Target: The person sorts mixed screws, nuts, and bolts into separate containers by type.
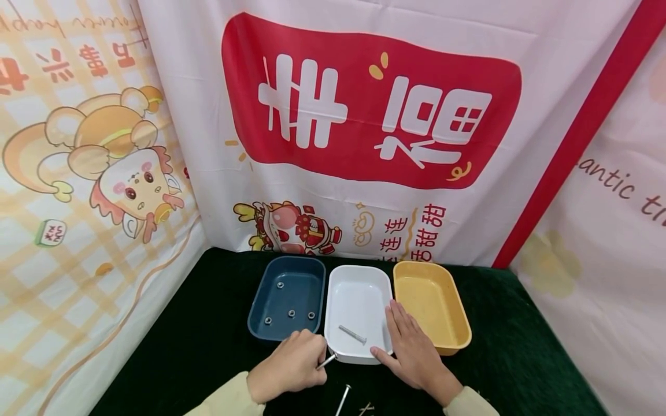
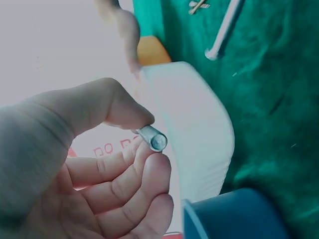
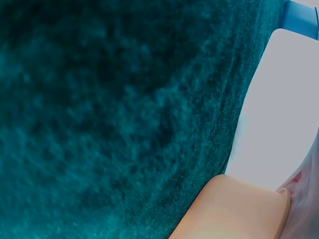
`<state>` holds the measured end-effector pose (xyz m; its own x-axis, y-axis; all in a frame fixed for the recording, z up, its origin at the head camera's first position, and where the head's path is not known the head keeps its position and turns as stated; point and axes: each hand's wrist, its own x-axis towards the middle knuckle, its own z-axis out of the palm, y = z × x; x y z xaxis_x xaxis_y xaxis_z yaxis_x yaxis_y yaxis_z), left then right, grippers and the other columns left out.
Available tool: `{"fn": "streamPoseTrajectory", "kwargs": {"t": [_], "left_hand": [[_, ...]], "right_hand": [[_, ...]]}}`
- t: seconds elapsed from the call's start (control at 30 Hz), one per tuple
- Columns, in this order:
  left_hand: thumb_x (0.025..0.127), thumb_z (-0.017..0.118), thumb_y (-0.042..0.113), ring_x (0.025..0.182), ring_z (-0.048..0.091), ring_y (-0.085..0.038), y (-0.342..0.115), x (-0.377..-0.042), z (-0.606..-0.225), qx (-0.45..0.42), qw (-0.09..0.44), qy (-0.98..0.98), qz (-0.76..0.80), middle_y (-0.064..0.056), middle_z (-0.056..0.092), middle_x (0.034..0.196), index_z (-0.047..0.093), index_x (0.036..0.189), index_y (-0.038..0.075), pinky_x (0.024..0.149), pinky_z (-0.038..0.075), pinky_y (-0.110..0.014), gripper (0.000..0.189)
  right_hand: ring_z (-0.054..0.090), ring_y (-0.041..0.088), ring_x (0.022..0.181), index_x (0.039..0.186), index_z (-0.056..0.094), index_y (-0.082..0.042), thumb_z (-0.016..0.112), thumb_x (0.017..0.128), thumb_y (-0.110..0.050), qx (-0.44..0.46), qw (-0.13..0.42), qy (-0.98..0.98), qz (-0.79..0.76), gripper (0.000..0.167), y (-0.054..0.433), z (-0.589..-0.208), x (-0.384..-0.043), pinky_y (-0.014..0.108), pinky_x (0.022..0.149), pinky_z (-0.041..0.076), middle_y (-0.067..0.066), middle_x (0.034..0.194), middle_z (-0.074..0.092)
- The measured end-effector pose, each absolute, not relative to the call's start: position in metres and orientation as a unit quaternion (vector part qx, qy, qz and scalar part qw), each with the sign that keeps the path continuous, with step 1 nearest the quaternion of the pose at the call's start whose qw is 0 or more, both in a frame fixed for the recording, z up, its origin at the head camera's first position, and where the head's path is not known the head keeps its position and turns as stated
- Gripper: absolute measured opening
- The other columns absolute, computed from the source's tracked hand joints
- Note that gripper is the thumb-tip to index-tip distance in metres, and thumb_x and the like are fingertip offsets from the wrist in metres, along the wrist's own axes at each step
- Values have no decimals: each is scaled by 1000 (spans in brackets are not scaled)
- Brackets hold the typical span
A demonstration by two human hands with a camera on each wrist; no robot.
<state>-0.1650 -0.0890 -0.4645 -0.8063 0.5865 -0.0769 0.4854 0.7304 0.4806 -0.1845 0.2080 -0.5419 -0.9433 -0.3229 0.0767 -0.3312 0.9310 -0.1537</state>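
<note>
My left hand (image 1: 291, 363) pinches a silver bolt (image 1: 326, 361) between thumb and fingers, close to the near left corner of the white tray (image 1: 359, 277). In the left wrist view the bolt's round end (image 2: 158, 142) pokes out past the fingertips. Another bolt (image 1: 352, 334) lies inside the white tray, toward its near end. With fingers extended, my right hand (image 1: 413, 352) rests along that tray's right rim, between it and the yellow tray (image 1: 434, 289). The right wrist view does not include the hand.
Several nuts (image 1: 291, 313) are spread in the blue tray (image 1: 286, 266) on the left. On the dark green cloth (image 1: 171, 346) near me lie a loose bolt (image 1: 343, 398) and some thin tan pieces (image 1: 366, 409). A printed curtain (image 1: 364, 225) hangs behind the trays.
</note>
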Motion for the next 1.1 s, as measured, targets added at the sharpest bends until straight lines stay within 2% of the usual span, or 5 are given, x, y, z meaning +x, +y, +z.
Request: {"fn": "streamPoseTrajectory", "kwargs": {"t": [0.23, 0.47, 0.7, 0.93, 1.1], "left_hand": [[79, 76, 6, 45, 47, -7, -81, -180, -446, 289, 91, 928, 215, 10, 42, 47, 52, 58, 19, 41, 32, -21, 34], [80, 79, 9, 50, 50, -8, -72, -197, -435, 286, 55, 936, 197, 7, 52, 56, 58, 64, 18, 43, 37, -23, 28], [81, 81, 9, 54, 49, -8, -60, -216, -432, 295, 33, 937, 183, 6, 54, 62, 61, 71, 18, 46, 39, -23, 24], [81, 84, 11, 60, 52, -9, -52, -234, -435, 299, 31, 937, 176, 5, 59, 70, 64, 76, 16, 52, 45, -22, 21], [81, 84, 10, 61, 52, -10, -47, -247, -442, 306, 18, 938, 162, 4, 61, 72, 65, 78, 15, 53, 45, -23, 20]], "right_hand": [[19, 31, 165, 167, 26, -3, 50, 101, -70, 171, 31, -981, 86, 98, 207, -544, -184, 55, 132, 25, 14, 178, 17], [18, 31, 166, 168, 24, -5, 47, 100, -74, 168, 28, -982, 85, 99, 208, -547, -185, 56, 132, 25, 12, 179, 15], [16, 31, 166, 168, 22, -5, 40, 100, -78, 170, 21, -982, 81, 101, 210, -545, -186, 55, 132, 24, 13, 179, 13], [16, 32, 166, 168, 23, -4, 47, 101, -72, 170, 23, -981, 88, 98, 209, -545, -186, 56, 132, 24, 13, 179, 14], [16, 32, 166, 168, 23, -4, 49, 101, -70, 169, 23, -982, 85, 97, 209, -546, -187, 56, 132, 24, 13, 179, 14]]}}
